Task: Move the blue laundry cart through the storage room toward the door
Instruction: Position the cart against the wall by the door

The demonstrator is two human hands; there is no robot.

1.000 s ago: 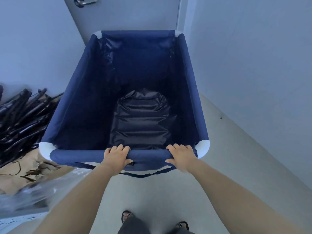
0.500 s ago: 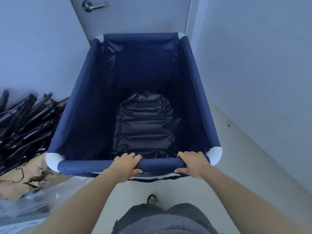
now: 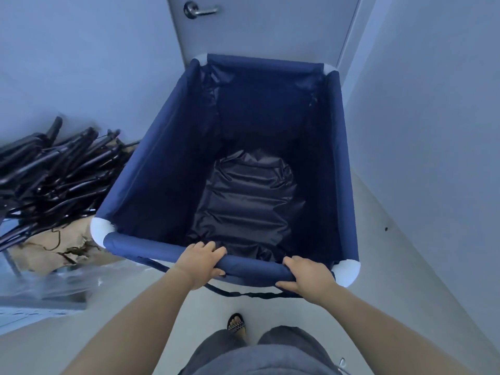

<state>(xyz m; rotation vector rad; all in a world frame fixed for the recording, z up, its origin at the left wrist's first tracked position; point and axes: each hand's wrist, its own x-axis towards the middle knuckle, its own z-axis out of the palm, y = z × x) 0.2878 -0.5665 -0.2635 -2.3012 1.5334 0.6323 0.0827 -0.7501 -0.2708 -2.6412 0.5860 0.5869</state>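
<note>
The blue laundry cart (image 3: 151,169) stands in front of me, a navy fabric bin with white corner pieces and a dark wrinkled liner at the bottom. My left hand (image 3: 201,262) grips its near rim left of centre. My right hand (image 3: 308,278) grips the same rim close to the right corner. The cart's far end sits right at the grey door (image 3: 270,28), whose lever handle (image 3: 198,10) shows at the top. The cart's wheels are hidden.
A pile of black hangers (image 3: 54,169) lies on torn brown cardboard (image 3: 51,253) to the left, with clear plastic wrap (image 3: 62,285) below it. A pale wall (image 3: 433,131) runs close along the cart's right side. Bare floor (image 3: 392,280) lies to the right.
The cart now points slightly right, its far end close to the door. More of the door and its handle shows. Both hands have stayed on the near rim.
</note>
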